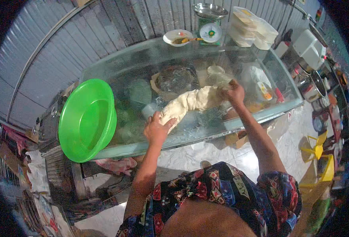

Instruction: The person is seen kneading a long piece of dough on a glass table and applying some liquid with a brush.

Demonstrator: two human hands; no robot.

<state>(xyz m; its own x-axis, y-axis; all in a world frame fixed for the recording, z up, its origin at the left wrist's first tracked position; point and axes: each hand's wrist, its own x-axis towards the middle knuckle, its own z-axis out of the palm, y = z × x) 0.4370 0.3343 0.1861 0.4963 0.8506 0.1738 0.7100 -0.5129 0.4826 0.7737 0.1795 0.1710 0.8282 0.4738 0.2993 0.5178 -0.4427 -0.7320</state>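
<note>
A long, pale, lumpy roll of dough (194, 99) stretches in a bent line over the glass tabletop (133, 136). At its near left end, my left hand (156, 128) grips the dough, with the thumb on one side and the fingers on the other. My right hand (234, 93) is closed around the far right end, and its fingers are partly hidden. Whitish smears, like flour, mark the glass below the roll. Whether the middle of the dough rests on the glass or hangs just over it, I cannot tell.
A big green plastic basin (87, 120) stands at the table's left end. Along the back are a white plate (178, 38) with a yellow-handled tool, a dial scale (210, 32) with a metal pan, and stacked clear containers (252, 27). Yellow stools (316, 146) stand at right.
</note>
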